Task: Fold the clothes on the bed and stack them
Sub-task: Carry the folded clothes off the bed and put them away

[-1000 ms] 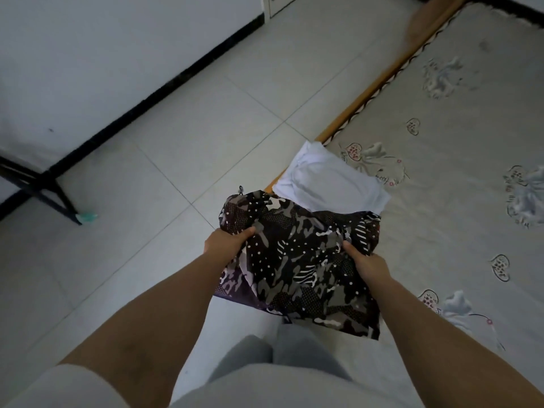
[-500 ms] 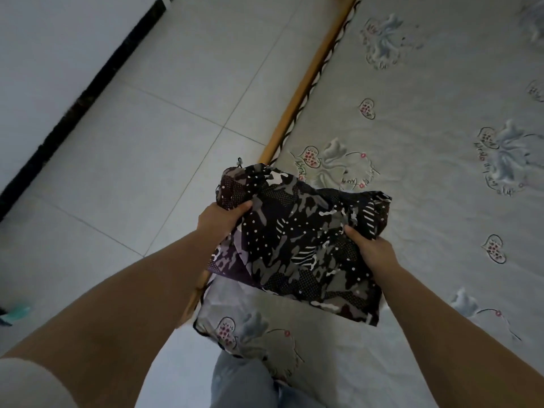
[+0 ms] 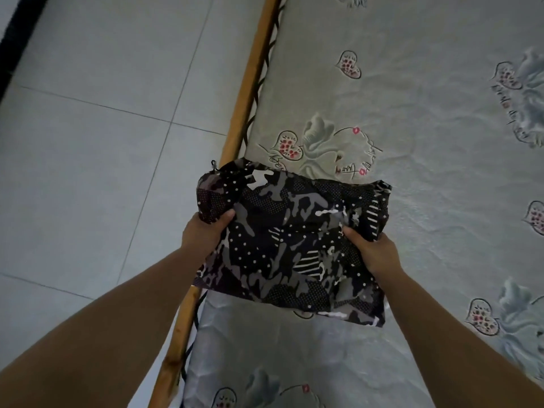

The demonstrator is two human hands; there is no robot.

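Dark camouflage-print folded garment [image 3: 290, 245] hangs over the mattress [image 3: 412, 142] near its wooden bed rail [image 3: 250, 83], long axis running across the rail. Left hand [image 3: 203, 234] grips its rail-side edge, right hand [image 3: 375, 251] pinches the opposite edge. Beyond the rail lies tiled floor [image 3: 103, 128]. Cursive writing on the mattress is unreadable.

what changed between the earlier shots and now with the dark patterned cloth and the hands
The view swung from the tiled floor onto the bed's floral grey mattress, and the white folded garment seen a second ago is out of view. The folded dark camouflage-print cloth now hangs over the mattress edge by the wooden bed rail rather than over the floor. Unchanged: the left hand and right hand keep the same grip on its two sides.
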